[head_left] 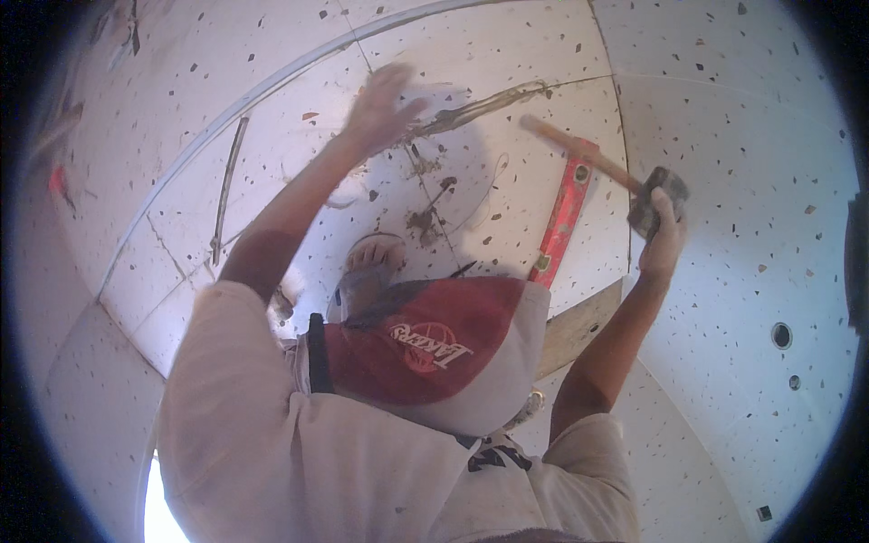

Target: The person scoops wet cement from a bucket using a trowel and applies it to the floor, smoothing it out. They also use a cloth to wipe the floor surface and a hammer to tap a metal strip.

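Note:
My left hand (382, 110) is over the pale, dark-speckled floor tiles (308, 109), close to a brown, smeared joint (489, 106). Its fingers are spread and slightly blurred, with nothing in them. On the right, my right hand (666, 242) grips a mallet (659, 195) by its dark head. The mallet's wooden handle points up and left, passing over the far end of a red spirit level (566, 213). That level lies on the tiles, its near end hidden by my shorts (425, 348).
A thin strip (231, 190) lies on the tiles to the left. My sandalled foot (376, 253) stands in the middle beside dark crumbs of debris (425, 222). A speckled wall panel (742, 253) with round holes (781, 336) rises on the right. A red object (60, 181) shows far left.

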Available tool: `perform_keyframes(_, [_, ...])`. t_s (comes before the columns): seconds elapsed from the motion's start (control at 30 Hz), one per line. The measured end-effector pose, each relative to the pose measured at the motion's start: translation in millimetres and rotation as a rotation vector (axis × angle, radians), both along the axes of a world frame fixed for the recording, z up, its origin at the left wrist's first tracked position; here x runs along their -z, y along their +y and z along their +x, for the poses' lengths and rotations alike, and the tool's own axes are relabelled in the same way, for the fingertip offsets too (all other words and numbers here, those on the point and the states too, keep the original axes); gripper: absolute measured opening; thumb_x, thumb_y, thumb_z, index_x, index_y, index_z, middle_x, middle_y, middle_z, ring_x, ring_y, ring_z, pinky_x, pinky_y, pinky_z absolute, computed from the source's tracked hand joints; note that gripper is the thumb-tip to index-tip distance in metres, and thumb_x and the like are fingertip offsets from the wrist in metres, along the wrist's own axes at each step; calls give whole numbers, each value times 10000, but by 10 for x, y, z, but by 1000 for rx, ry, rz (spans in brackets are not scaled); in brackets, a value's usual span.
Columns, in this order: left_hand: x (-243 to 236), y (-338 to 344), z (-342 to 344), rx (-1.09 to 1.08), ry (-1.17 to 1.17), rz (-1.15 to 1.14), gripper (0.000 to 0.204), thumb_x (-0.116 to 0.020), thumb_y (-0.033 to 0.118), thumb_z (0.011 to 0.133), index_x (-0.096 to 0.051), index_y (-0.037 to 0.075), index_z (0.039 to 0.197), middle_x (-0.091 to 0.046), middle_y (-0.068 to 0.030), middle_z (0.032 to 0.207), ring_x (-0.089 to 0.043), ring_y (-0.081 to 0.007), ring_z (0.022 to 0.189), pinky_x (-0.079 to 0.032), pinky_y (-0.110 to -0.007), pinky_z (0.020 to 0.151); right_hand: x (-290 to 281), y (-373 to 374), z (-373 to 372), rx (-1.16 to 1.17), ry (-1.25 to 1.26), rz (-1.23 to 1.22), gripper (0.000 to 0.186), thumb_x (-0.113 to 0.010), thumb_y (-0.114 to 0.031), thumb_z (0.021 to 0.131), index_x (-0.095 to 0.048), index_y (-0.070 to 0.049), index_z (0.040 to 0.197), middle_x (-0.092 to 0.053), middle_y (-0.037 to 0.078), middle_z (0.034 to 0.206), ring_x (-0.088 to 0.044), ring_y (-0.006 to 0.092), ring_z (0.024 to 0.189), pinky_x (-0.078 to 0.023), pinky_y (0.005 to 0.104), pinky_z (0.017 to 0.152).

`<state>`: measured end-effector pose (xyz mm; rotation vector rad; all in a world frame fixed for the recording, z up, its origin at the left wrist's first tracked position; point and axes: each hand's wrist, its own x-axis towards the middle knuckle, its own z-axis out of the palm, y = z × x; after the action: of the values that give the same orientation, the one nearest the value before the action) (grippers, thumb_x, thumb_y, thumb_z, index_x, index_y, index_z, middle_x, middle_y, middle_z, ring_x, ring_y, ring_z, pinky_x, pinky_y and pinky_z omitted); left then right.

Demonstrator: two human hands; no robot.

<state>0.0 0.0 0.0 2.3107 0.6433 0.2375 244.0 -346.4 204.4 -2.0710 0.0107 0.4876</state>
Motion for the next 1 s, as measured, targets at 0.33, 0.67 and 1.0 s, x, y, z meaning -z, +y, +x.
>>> perform_keyframes(0.33, [-348, -696, -3567, -270, 519, 156, 694, -741, 313, 813, -451, 13, 1367, -463, -222, 1327, -435, -407, 1250, -362, -513, 1048, 858, -680, -488, 70, 490, 285, 474, -635, -347, 895, -536, -36, 1238, -648, 125, 1026, -654, 236, 853, -548, 368, 724])
perform_keyframes(0.67, [-303, -987, -4231, -492, 862, 108, 740, -753, 318, 788, -403, 98, 1402, -397, -156, 1429, -366, -352, 1333, -305, -528, 1069, 1265, -634, -663, 81, 665, 452, 517, -567, -377, 933, -494, -27, 1307, -626, 174, 1173, -681, 256, 985, -625, 357, 746])
perform_keyframes(1.0, [-435, -823, -4227, -456, 849, 41, 535, -718, 289, 821, -505, 127, 1284, -473, -129, 1336, -417, -334, 1278, -324, -503, 1039, 1534, -891, -910, 157, 762, 488, 494, -615, -335, 924, -502, -66, 1323, -618, 133, 1195, -652, 264, 1014, -587, 409, 812])
